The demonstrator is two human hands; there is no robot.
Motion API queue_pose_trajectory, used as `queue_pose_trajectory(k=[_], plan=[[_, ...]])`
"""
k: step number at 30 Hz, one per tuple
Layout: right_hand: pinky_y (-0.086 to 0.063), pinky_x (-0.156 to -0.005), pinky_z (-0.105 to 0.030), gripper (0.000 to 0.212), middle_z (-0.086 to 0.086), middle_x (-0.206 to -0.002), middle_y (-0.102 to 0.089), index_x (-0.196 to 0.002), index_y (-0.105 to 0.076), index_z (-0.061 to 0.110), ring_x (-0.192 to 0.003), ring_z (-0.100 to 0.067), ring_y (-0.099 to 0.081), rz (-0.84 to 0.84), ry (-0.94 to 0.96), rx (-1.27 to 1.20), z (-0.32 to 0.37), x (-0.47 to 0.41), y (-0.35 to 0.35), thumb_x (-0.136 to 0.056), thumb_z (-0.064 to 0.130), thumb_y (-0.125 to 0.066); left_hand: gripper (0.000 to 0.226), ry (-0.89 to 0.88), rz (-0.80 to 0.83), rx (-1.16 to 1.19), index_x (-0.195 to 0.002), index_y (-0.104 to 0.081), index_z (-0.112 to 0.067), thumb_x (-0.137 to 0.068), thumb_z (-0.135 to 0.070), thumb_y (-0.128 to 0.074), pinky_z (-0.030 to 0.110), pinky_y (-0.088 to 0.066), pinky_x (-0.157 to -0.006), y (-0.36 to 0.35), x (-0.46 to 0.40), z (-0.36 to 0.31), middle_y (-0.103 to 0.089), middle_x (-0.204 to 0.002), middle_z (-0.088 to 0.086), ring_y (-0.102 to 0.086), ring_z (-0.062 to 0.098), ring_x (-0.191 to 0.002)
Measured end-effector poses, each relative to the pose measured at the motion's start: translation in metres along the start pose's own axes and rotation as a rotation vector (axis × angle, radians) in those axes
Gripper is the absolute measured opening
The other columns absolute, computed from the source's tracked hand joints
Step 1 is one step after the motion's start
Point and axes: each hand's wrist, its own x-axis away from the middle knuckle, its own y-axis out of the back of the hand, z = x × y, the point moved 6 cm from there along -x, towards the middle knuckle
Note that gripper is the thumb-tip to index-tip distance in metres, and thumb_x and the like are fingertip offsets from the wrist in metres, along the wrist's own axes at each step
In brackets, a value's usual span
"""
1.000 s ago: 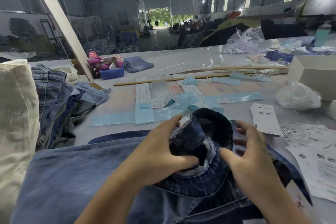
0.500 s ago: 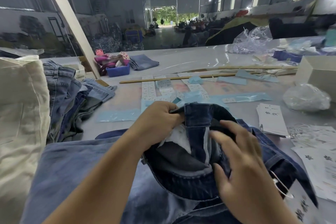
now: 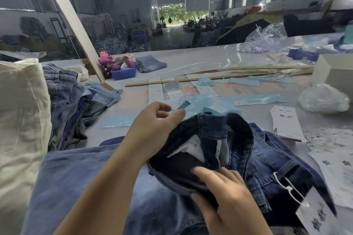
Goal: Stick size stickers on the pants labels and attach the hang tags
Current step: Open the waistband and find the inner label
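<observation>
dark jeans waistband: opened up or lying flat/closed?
Opened up. The dark jeans waistband gapes, showing white pocket lining inside; left hand and right hand hold it apart.

Sticker sheets' [image 3: 156,91] print too small, perhaps sizes; hang tag [image 3: 317,217] edge-cropped

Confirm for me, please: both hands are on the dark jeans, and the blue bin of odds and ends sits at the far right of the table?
Not quite. The head view shows the blue bin at the far left. Both the left hand and right hand are on the dark jeans.
</observation>
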Motion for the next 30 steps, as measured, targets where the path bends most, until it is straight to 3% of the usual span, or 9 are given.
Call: queue_pose_trajectory(k=[4,8,10,12,15,19,22,24,30], plan=[[-0.05,-0.072,-0.017,0.023,0.016,-0.083,-0.07,-0.089,-0.074,0.023,-0.079,-0.003,-0.066,-0.14,-0.315,-0.308,-0.03,-0.013,0.021,-0.079,0.002,-0.076,0.065,0.173,0.203,0.118,-0.104,-0.056,-0.036,-0.07,-0.088,-0.039,0.037,-0.054,-0.079,-0.014,0.017,0.007,-0.066,-0.099,-0.01,-0.065,0.012,-0.09],[-0.042,-0.061,-0.003,0.032,0.02,-0.078,-0.068,-0.086,-0.066,0.035,-0.077,0.005,-0.063,-0.187,-0.473,-0.382,-0.053,-0.022,0.035,-0.086,0.004,-0.07,0.047,0.019,0.222,0.473,-0.117,-0.056,-0.032,-0.084,-0.064,-0.048,0.03,-0.046,-0.098,-0.038,0.012,-0.016,-0.06,-0.129,-0.011,-0.061,0.003,-0.103],[-0.041,-0.066,-0.002,0.032,0.016,-0.078,-0.065,-0.088,-0.065,0.032,-0.08,0.005,-0.061,-0.255,-0.449,-0.291,-0.055,-0.026,0.043,-0.083,0.001,-0.071,0.033,-0.114,0.15,0.294,-0.116,-0.045,-0.055,-0.085,-0.065,-0.049,0.023,-0.041,-0.095,-0.05,0.01,-0.025,-0.052,-0.129,-0.024,-0.053,-0.007,-0.104],[-0.045,-0.072,-0.009,0.031,0.013,-0.088,-0.061,-0.091,-0.066,0.023,-0.082,-0.004,-0.06,-0.317,-0.393,-0.155,-0.054,-0.029,0.05,-0.077,-0.003,-0.075,0.052,-0.276,0.129,-0.004,-0.128,-0.031,-0.06,-0.08,-0.074,-0.045,0.032,-0.037,-0.104,-0.074,0.015,-0.026,-0.045,-0.135,-0.025,-0.044,0.0,-0.124],[-0.051,-0.076,-0.037,0.021,0.0,-0.096,-0.059,-0.089,-0.07,0.013,-0.089,-0.022,-0.056,-0.386,-0.35,0.014,-0.059,-0.04,0.066,-0.075,-0.001,-0.076,0.078,-0.124,0.259,-0.301,-0.152,-0.001,-0.046,-0.087,-0.075,-0.033,0.05,-0.01,-0.121,-0.123,0.004,0.003,-0.003,-0.165,-0.009,-0.004,0.019,-0.151],[-0.045,-0.073,-0.026,0.022,0.015,-0.091,-0.06,-0.088,-0.067,0.023,-0.086,-0.011,-0.06,-0.3,-0.384,-0.134,-0.068,-0.084,0.08,-0.079,0.004,-0.072,0.088,0.012,0.519,-0.453,-0.154,0.011,-0.035,-0.082,-0.08,-0.011,0.054,0.009,-0.117,-0.168,-0.01,0.014,0.018,-0.163,-0.004,0.015,0.031,-0.15],[-0.041,-0.064,-0.01,0.016,0.021,-0.086,-0.061,-0.091,-0.065,0.029,-0.082,0.004,-0.059,-0.2,-0.346,-0.249,-0.059,-0.136,0.065,-0.082,0.015,-0.068,0.104,-0.057,0.562,-0.531,-0.155,0.001,-0.036,-0.061,-0.078,-0.002,0.059,-0.006,-0.115,-0.172,-0.016,0.004,0.005,-0.165,0.0,0.002,0.043,-0.148],[-0.04,-0.058,-0.007,0.012,0.017,-0.083,-0.063,-0.09,-0.065,0.028,-0.079,0.002,-0.06,-0.108,-0.371,-0.312,-0.06,-0.17,0.034,-0.085,0.016,-0.066,0.098,-0.134,0.561,-0.556,-0.146,-0.029,-0.034,-0.06,-0.073,-0.005,0.053,-0.03,-0.102,-0.157,-0.024,-0.005,-0.027,-0.156,0.005,-0.028,0.041,-0.137],[-0.052,-0.085,-0.033,0.019,-0.012,-0.111,-0.065,-0.108,-0.066,0.007,-0.105,-0.028,-0.061,0.542,-0.783,-0.366,-0.109,-0.201,-0.112,-0.091,0.011,-0.059,0.028,-0.02,0.539,-0.423,-0.11,-0.066,-0.014,-0.095,-0.029,-0.046,0.031,-0.04,-0.079,-0.107,-0.089,0.017,-0.064,-0.121,0.013,-0.058,0.031,-0.111]])
